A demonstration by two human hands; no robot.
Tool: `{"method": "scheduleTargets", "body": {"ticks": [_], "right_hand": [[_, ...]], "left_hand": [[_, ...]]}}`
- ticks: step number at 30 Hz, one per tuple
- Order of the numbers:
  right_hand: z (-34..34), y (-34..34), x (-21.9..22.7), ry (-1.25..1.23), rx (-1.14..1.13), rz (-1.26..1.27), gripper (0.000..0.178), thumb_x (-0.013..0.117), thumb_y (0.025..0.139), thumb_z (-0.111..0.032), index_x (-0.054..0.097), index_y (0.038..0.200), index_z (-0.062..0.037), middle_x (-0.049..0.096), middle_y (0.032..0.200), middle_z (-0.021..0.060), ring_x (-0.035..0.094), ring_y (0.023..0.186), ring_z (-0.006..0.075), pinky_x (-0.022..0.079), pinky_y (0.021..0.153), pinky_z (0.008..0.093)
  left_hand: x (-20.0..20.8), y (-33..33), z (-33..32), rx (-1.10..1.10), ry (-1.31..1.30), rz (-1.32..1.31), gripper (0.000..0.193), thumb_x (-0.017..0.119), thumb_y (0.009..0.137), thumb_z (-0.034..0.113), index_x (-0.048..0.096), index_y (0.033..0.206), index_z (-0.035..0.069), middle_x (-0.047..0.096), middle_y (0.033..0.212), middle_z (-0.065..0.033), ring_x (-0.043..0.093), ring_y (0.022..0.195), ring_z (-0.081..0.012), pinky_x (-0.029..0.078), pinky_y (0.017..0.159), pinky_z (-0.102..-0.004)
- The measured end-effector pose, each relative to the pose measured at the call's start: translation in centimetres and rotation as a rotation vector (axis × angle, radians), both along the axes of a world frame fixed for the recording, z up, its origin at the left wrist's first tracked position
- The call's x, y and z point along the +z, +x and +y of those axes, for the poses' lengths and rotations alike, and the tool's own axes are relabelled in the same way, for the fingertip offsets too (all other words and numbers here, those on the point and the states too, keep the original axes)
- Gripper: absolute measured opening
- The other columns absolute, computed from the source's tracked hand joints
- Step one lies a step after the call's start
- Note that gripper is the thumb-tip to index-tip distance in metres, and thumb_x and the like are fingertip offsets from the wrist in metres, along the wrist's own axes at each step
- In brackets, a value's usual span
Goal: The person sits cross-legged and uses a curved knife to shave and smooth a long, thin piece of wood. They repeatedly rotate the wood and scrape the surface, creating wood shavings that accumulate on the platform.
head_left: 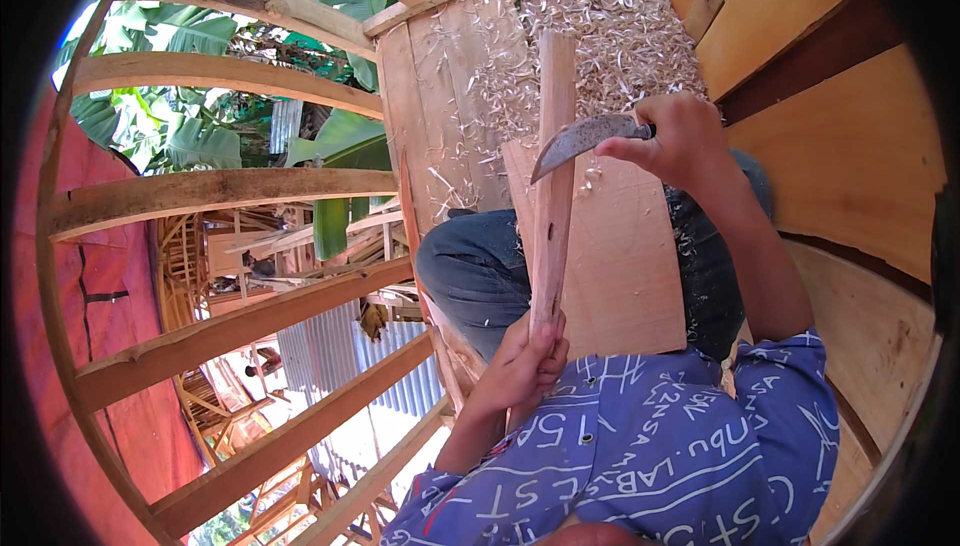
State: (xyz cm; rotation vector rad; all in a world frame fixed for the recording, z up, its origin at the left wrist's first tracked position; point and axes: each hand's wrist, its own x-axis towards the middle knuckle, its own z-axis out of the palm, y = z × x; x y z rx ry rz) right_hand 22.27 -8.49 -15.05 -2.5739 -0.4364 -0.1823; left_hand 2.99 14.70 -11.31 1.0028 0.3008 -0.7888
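My left hand (528, 358) is wrapped round the near end of a long wooden stick (555, 176), which points away from me over my lap. In my right hand (682, 138) is a curved knife (592, 138), its dark handle mostly hidden by the fingers. The blade lies across the upper half of the stick, its tip reaching past the stick's left side; I cannot tell whether the edge touches the wood. Beneath the stick, a flat wooden board (625, 276) rests across my legs. The stick has a small dark mark on its lower half.
Curled wood shavings (620, 31) cover much of the plank floor (440, 106) ahead. Wooden railing bars (240, 188) run along the left, with banana leaves and corrugated metal sheets (315, 356) beyond. A wall of wooden planks (840, 146) stands close on the right.
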Motion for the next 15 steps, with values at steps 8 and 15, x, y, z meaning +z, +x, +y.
{"method": "scheduleTargets", "body": {"ticks": [8,15], "right_hand": [[-3.9,7.6,-2.5,0.278,-0.398,0.120,0.080,0.048,0.079,-0.075,0.044,0.053,0.0006,0.040,0.048,0.0090,0.043,0.048,0.0169,0.036,0.048,0.0358],[-0.4,1.8,2.7,0.288,-0.168,0.171,0.082,0.047,0.077,-0.077,0.050,0.050,0.0000,0.047,0.046,0.0095,0.054,0.047,0.0233,0.043,0.049,0.0389]], "left_hand": [[0.0,-1.5,1.0,0.032,-0.028,-0.041,0.034,0.041,0.098,0.043,0.036,0.093,0.010,0.029,0.060,0.0040,0.023,0.046,-0.0039,0.019,0.039,-0.0208],[-0.5,-0.8,2.5,0.089,-0.094,0.007,0.039,0.040,0.097,0.049,0.037,0.093,0.010,0.028,0.059,0.0040,0.022,0.045,-0.0034,0.017,0.038,-0.0194]]}}
